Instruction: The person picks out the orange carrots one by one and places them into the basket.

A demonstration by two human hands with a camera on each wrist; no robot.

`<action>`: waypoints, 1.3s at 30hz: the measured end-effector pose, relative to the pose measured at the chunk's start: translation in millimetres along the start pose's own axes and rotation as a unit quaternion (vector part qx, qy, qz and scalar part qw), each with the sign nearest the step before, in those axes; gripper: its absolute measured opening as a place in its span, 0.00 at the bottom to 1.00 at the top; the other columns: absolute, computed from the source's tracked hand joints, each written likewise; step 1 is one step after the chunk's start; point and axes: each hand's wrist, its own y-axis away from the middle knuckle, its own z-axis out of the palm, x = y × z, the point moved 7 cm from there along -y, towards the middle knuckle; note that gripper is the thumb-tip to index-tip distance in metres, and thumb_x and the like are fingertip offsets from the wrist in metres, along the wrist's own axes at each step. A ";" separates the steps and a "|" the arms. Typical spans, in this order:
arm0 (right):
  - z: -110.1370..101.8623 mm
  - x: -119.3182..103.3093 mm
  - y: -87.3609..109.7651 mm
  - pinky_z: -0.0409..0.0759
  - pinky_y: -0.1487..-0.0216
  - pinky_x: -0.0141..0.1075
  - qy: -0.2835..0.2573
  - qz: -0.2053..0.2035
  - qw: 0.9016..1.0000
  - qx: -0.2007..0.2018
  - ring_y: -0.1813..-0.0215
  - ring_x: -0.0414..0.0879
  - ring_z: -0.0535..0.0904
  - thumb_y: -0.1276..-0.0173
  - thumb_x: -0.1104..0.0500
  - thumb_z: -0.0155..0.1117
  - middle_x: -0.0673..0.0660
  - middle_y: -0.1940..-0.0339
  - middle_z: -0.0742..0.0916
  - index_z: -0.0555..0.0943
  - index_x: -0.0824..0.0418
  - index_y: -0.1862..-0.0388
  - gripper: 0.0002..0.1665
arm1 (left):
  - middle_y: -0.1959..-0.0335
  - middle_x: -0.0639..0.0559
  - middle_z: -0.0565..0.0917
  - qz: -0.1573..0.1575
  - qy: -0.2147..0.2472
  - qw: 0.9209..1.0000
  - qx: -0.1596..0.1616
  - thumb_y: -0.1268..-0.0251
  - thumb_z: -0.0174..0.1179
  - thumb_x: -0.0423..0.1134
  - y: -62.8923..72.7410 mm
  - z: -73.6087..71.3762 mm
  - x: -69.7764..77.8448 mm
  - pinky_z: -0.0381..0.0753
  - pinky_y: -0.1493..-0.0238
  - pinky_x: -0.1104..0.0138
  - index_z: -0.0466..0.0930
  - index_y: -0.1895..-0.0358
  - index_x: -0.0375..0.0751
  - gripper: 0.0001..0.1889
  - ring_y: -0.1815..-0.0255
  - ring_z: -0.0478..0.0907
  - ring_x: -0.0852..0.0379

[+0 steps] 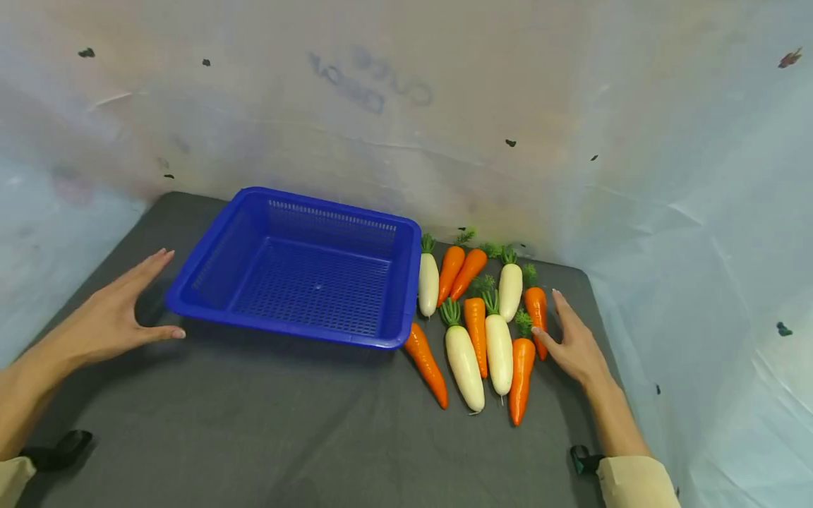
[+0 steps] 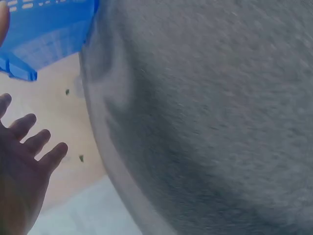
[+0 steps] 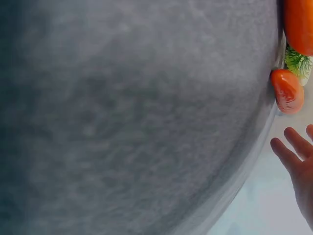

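Note:
A blue plastic basket [image 1: 317,337] with slotted walls stands on the grey tabletop, nothing inside it. To its left, my left hand [image 1: 114,317] is held with fingers straight and thumb spread, apart from the rim. In the left wrist view, that hand [image 2: 24,166] shows its fingers fanned beside the basket [image 2: 49,44]. Right of the basket lie several orange carrots [image 1: 522,381] and several white radishes [image 1: 465,367] with green tops. My right hand [image 1: 579,349] is at the group's right side, fingers extended, thumb close to a carrot [image 1: 536,303]; whether they touch I cannot tell.
The grey cloth-covered table [image 1: 286,423] has rounded back corners. Pale sheeting [image 1: 444,106] with small dark marks hangs behind it and along the sides. A black strap [image 1: 60,451] shows at the left wrist, another strap [image 1: 584,460] at the right.

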 end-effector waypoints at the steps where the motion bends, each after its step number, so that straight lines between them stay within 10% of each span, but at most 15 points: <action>1: -0.7 0.0 -0.5 0.65 0.36 0.66 -0.008 0.001 1.000 0.001 0.29 0.71 0.63 0.28 0.42 0.61 0.66 0.21 0.59 0.43 0.52 0.17 0.52 | 0.18 0.48 0.41 0.005 0.009 1.000 -0.003 0.59 0.81 0.50 -1.9 -1.0 3.0 0.53 0.41 0.26 0.37 0.18 0.59 0.68 0.22 0.45 0.31; 29: 10.5 21.5 -33.4 0.76 0.43 0.61 -0.194 0.101 0.975 -0.039 0.34 0.68 0.71 0.27 0.51 0.63 0.67 0.24 0.65 0.54 0.54 0.19 0.44 | 0.27 0.23 0.57 -0.018 0.091 0.994 -0.059 0.52 0.77 0.43 -31.9 4.3 30.0 0.67 0.49 0.32 0.33 0.19 0.61 0.65 0.37 0.65 0.21; 39: 19.2 25.4 -35.1 0.79 0.46 0.53 -0.215 0.113 0.966 -0.083 0.38 0.68 0.74 0.26 0.49 0.61 0.71 0.24 0.62 0.50 0.54 0.18 0.45 | 0.24 0.25 0.50 -0.032 0.158 0.983 -0.085 0.51 0.76 0.40 -39.6 13.4 29.0 0.62 0.45 0.31 0.31 0.20 0.68 0.66 0.33 0.58 0.20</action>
